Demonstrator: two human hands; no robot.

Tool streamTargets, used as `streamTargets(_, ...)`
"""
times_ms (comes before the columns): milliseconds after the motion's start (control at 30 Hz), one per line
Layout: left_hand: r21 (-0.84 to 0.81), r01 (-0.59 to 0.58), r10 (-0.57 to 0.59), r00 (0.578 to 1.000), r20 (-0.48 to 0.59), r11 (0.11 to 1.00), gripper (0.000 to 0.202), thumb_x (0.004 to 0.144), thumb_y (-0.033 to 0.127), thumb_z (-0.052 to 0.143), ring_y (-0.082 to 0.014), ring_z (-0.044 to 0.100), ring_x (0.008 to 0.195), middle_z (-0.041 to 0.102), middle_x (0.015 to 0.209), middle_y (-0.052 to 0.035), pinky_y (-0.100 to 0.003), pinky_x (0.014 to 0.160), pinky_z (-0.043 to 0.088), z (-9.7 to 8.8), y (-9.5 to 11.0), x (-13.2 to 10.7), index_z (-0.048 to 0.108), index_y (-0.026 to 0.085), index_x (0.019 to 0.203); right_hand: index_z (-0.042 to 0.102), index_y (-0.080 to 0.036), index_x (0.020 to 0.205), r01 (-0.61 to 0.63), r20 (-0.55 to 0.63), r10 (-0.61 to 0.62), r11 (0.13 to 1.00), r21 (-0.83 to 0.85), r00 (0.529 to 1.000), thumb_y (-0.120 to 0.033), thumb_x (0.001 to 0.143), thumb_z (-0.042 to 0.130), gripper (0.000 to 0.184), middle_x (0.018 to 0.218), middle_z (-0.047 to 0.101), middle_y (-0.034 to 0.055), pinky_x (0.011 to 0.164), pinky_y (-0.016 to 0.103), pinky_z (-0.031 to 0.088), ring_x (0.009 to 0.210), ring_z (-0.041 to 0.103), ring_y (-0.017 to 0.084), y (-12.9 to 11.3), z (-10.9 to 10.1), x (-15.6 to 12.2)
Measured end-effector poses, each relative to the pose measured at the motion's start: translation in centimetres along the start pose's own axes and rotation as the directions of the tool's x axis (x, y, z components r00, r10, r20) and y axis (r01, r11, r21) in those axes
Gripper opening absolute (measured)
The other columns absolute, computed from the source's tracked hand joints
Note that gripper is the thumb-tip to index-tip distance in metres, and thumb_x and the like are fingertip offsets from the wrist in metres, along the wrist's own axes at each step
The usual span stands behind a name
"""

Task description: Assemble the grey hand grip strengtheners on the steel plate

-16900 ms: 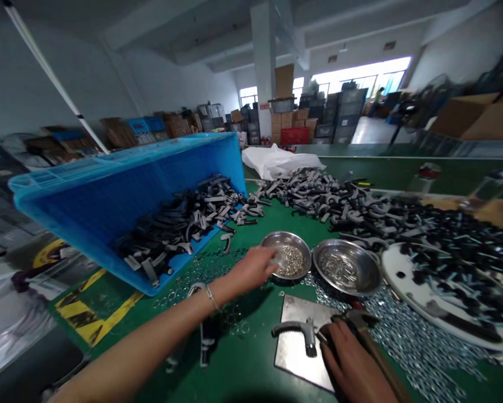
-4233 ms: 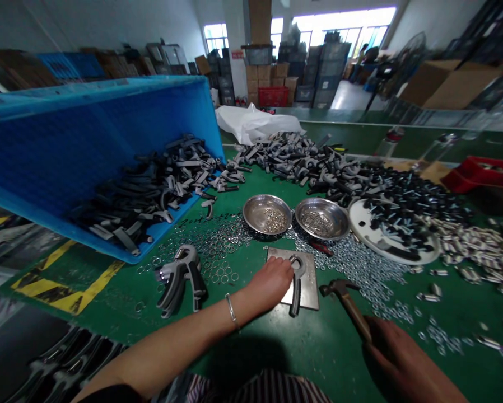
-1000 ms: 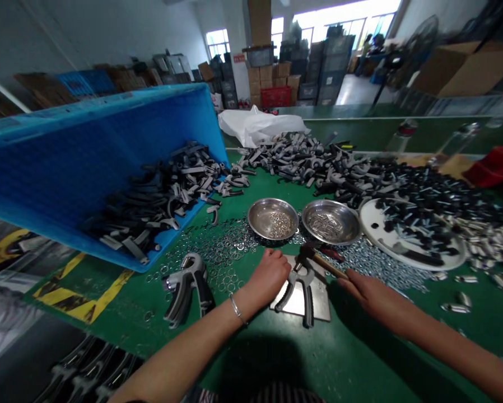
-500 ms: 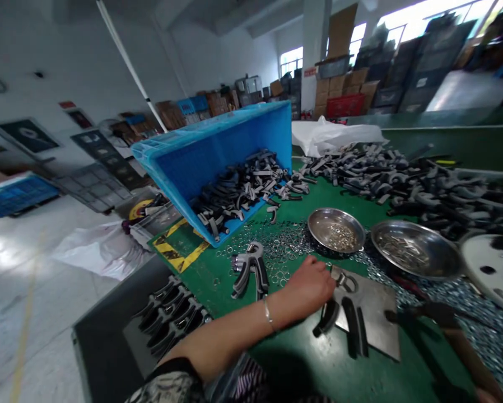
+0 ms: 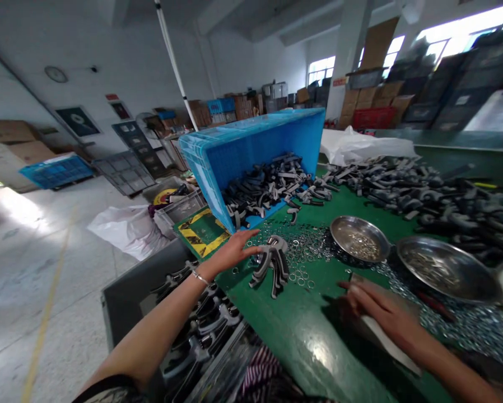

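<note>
My left hand [image 5: 232,254] reaches over the table with its fingers apart, the tips beside a small cluster of A-shaped black-and-grey handle pairs [image 5: 272,266]. Whether the fingertips touch them I cannot tell. Low over a metal plate [image 5: 396,350], my right hand [image 5: 375,310] points to the left. Its fingers are shadowed and blurred, so what they hold, if anything, does not show. Most of the plate lies hidden beneath this hand. Loose metal rings [image 5: 302,277] are scattered to the right of the handle pairs.
A blue crate [image 5: 205,184] lies on its side, spilling handles. Two steel bowls of small parts, one with rings [image 5: 333,226] and one with pins [image 5: 480,288], stand at right. A handle heap [image 5: 457,193] is behind them. A grey bin [image 5: 121,296] with handle pairs sits left.
My left hand has moved from the plate leftward to the handle pairs. My right hand has come in over the plate; the hammer it held is no longer plainly visible. The view has turned left.
</note>
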State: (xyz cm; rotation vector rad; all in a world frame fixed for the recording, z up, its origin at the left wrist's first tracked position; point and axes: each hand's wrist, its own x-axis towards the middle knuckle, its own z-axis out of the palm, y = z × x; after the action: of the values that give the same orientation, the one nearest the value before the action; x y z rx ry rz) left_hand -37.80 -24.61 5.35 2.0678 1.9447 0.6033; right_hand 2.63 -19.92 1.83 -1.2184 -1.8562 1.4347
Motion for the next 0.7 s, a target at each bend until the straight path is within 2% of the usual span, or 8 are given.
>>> streamTargets(67,-0.140,0.168,-0.174,0.984,-0.035,0.976,0.055,0.095,0.059,0.045,-0.0247,0.060,0.112,0.065,0.124,-0.0110,-0.038,0.102,0.044,0.1,-0.4,-1.4,0.059,0.016,0.126,0.072,-0.027,0.106,-0.077,0.176,0.036,0.970,0.231,0.984,-0.069,0.087,0.050,0.051,0.109,0.074,0.0105,0.096,0.049,0.051,0.102,0.068,0.032,-1.8,5.0,4.1)
streamTargets(100,-0.224,0.256,-0.256,0.966,0.027,0.941,0.059,0.095,0.063,0.041,-0.0246,0.063,0.106,0.068,0.116,-0.0111,-0.038,0.098,0.047,0.1,-0.6,-2.0,0.063,0.014,0.119,0.069,-0.023,0.112,-0.107,0.243,0.036,0.952,0.286,0.969,-0.069,0.088,0.050,0.056,0.110,0.074,0.0112,0.096,0.047,0.051,0.102,0.068,0.029,-2.4,7.2,6.0)
streamTargets(200,-0.446,0.452,-0.298,0.878,0.374,0.772,0.071,0.093,0.072,0.032,-0.0229,0.065,0.097,0.071,0.105,-0.0109,-0.036,0.093,0.050,0.9,-0.7,-3.1,0.068,0.012,0.105,0.068,-0.017,0.110,-0.242,0.379,0.074,0.876,0.417,0.923,-0.073,0.086,0.050,0.065,0.101,0.074,0.0130,0.093,0.042,0.051,0.095,0.069,0.024,-2.9,11.6,10.2)
streamTargets(333,-0.497,0.585,-0.220,0.761,0.611,0.641,0.074,0.087,0.080,0.036,-0.0212,0.064,0.098,0.070,0.109,-0.0108,-0.034,0.089,0.051,2.9,-0.1,-1.6,0.069,0.015,0.103,0.072,-0.018,0.102,-0.306,0.444,0.110,0.865,0.398,0.889,-0.079,0.083,0.047,0.068,0.089,0.075,0.0098,0.084,0.039,0.053,0.088,0.068,0.023,-2.7,13.6,12.4)
streamTargets(467,-0.413,0.696,-0.255,0.643,0.722,0.587,0.077,0.081,0.083,0.042,-0.0248,0.063,0.103,0.067,0.117,-0.0125,-0.037,0.083,0.052,3.9,1.1,0.5,0.065,0.018,0.116,0.070,-0.021,0.112,-0.259,0.388,0.096,0.883,0.392,0.917,-0.077,0.086,0.044,0.066,0.109,0.073,0.0091,0.095,0.043,0.048,0.107,0.063,0.027,-3.3,14.7,11.7)
streamTargets(533,-0.445,0.676,-0.238,0.670,0.703,0.587,0.077,0.083,0.081,0.043,-0.0274,0.061,0.110,0.065,0.124,-0.0127,-0.041,0.090,0.051,3.9,2.1,0.3,0.062,0.019,0.124,0.066,-0.024,0.122,-0.146,0.294,0.039,0.925,0.351,0.955,-0.072,0.090,0.044,0.063,0.124,0.069,0.0082,0.103,0.045,0.043,0.118,0.059,0.028,-3.5,15.0,10.5)
streamTargets(633,-0.585,0.432,-0.147,0.870,0.471,0.687,0.068,0.089,0.069,0.049,-0.0280,0.050,0.129,0.056,0.141,-0.0109,-0.044,0.110,0.039,4.0,4.1,-1.8,0.056,0.020,0.135,0.056,-0.024,0.137,0.104,0.089,-0.124,0.973,0.208,0.988,-0.069,0.089,0.050,0.067,0.141,0.058,0.0100,0.114,0.048,0.032,0.131,0.049,0.031,-3.1,14.6,8.2)
streamTargets(700,-0.633,0.240,-0.047,0.951,0.306,0.736,0.063,0.088,0.060,0.058,-0.0266,0.047,0.133,0.054,0.144,-0.0096,-0.042,0.117,0.032,4.8,5.1,-3.9,0.055,0.020,0.137,0.046,-0.023,0.146,0.248,0.004,-0.251,0.959,0.139,0.968,-0.071,0.086,0.052,0.077,0.150,0.048,0.0113,0.118,0.048,0.025,0.139,0.040,0.031,-2.3,13.5,6.5)
